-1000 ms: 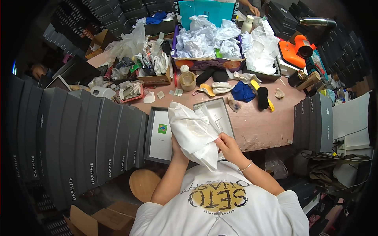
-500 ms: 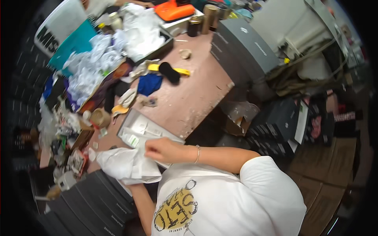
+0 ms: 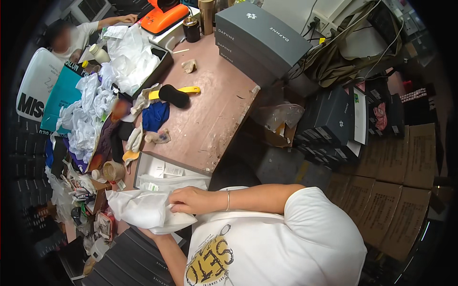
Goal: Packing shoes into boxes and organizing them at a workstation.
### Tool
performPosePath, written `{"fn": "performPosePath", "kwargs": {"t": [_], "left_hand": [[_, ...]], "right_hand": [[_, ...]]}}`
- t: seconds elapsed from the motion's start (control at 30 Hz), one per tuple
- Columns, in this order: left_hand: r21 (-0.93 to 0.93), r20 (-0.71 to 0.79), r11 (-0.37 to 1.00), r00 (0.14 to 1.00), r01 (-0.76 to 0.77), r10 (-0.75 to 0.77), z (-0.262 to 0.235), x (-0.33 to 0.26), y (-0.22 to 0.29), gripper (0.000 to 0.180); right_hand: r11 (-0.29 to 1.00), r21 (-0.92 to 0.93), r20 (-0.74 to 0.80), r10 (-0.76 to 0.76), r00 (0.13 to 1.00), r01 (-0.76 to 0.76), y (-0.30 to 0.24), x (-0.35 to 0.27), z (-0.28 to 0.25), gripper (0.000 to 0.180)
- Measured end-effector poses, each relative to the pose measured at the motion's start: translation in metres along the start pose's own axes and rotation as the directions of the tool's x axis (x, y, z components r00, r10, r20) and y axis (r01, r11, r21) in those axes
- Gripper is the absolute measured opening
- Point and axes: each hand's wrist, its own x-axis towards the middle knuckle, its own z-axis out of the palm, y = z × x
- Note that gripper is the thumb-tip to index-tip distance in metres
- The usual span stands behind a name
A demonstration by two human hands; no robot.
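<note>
Between my hands is a white, thin-walled wrapped bundle (image 3: 138, 209), its contents hidden. My left hand (image 3: 149, 232) supports it from below, mostly covered by it. My right hand (image 3: 191, 200), a bracelet at its wrist, has its fingers curled at the bundle's right end, pinching the white wrapping. Just beyond lies an open grey shoebox (image 3: 188, 168) at the table's near edge, holding white paper and small printed cards (image 3: 174, 170).
On the pink table (image 3: 210, 109) are a black-and-yellow brush (image 3: 174, 96), a blue cloth (image 3: 155, 117) and crumpled paper heaps (image 3: 88, 112). Grey shoeboxes (image 3: 262, 35) stack at the back right. Brown cartons (image 3: 377, 205) stand right. Another person (image 3: 78, 35) is far left.
My right hand has come down onto the bundle's right end from slightly above it. The view has shifted, so the table's things appear farther left. Another person now shows at far left.
</note>
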Motion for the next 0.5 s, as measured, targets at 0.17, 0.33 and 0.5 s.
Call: {"fn": "performPosePath", "kwargs": {"t": [0.17, 0.33, 0.5], "left_hand": [[0.318, 0.198, 0.937, 0.977, -0.142, 0.081, -0.011, -0.016, -0.014, 0.059], [0.160, -0.195, 0.981, 0.970, -0.112, 0.142, 0.020, -0.016, -0.049, 0.053], [0.057, -0.165, 0.973, 0.959, -0.224, 0.230, 0.042, -0.019, -0.047, 0.049]], "right_hand": [[0.943, -0.329, -0.070, -0.068, 0.995, 0.041, 0.020, 0.000, 0.006, 0.013], [0.929, -0.356, -0.131, 0.060, 0.990, -0.104, 0.030, 0.020, -0.009, 0.015], [0.876, 0.151, 0.116, 0.444, 0.888, -0.458, -0.047, 0.019, -0.019, 0.018]]}}
